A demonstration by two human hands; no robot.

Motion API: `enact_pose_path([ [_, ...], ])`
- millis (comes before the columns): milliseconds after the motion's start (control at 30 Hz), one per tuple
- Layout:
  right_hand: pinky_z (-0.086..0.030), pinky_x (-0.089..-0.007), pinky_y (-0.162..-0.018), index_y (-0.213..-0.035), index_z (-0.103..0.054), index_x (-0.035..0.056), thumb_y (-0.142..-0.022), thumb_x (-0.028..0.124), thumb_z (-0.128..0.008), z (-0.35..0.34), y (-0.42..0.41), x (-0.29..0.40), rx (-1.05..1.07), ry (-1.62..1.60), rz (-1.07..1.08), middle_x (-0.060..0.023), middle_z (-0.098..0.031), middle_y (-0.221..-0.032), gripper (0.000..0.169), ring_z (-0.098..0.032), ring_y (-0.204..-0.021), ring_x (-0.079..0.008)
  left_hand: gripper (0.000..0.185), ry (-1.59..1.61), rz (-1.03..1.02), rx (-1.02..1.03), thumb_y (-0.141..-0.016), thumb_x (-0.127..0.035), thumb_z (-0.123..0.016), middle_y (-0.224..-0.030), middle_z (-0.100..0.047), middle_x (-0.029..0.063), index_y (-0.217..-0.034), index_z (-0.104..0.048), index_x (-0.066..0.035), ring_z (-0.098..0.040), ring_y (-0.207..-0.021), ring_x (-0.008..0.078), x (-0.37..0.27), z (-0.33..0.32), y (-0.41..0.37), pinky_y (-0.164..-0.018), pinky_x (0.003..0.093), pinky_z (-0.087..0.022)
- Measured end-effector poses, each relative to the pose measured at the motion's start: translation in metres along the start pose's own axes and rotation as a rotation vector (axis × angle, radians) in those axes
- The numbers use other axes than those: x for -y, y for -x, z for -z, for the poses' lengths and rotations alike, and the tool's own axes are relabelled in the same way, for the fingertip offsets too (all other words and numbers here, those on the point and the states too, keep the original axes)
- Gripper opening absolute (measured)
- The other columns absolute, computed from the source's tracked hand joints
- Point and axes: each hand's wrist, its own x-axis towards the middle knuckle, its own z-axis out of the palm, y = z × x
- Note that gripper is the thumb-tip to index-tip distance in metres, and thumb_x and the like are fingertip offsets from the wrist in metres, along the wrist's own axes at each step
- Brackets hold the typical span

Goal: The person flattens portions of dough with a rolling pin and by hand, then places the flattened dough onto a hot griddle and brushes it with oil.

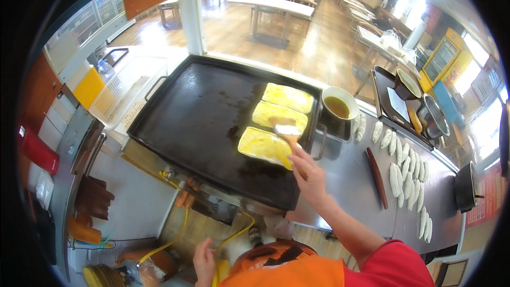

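In the head view my right hand (310,177) grips the wooden handle of a flat basting brush (287,130). The bristle end is over the middle one of three flat dough pieces, which lie in a row on the right side of a black griddle (191,107). The far dough piece (289,97), the middle dough piece (266,112) and the near dough piece (263,145) all look yellow and glossy. Low in the view, in front of the orange apron (279,267), my left hand (204,261) hangs with nothing visible in it.
A bowl of brownish-yellow liquid (336,107) stands by the griddle's right edge. On the steel worktop (342,191) lie a rolling pin (376,177) and several dough strips (408,183). Left of the griddle are a white plastic basket (123,95) and a yellow hose (181,227) below.
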Motion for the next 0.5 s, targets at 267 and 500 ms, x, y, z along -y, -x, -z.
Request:
enact_pose_path([
  [267,-0.053,-0.0354,-0.092,-0.116,-0.065,0.0044,-0.090,-0.005,-0.061,0.010,0.039,0.021,0.053,0.038,0.049,-0.0171,-0.058,-0.135,0.028,-0.063,-0.115,-0.0316,0.032,0.014,0.006,0.002,-0.093,0.006,-0.047,-0.110,-0.065,0.0152,-0.121,-0.061,0.000,-0.069,-0.079,0.0224,-0.008,-0.003,-0.007,-0.070,0.0305,-0.054],
  [500,-0.053,-0.0354,-0.093,-0.116,-0.065,0.0054,-0.090,-0.003,-0.061,0.011,0.061,0.018,0.134,-0.007,-0.032,-0.0179,-0.058,-0.134,0.028,-0.063,-0.114,-0.0325,0.034,0.016,0.006,0.099,-0.095,0.005,-0.045,-0.112,-0.064,0.0139,-0.124,-0.060,-0.001,-0.068,-0.082,0.0214,-0.015,-0.010,-0.017,-0.073,0.0309,-0.054],
])
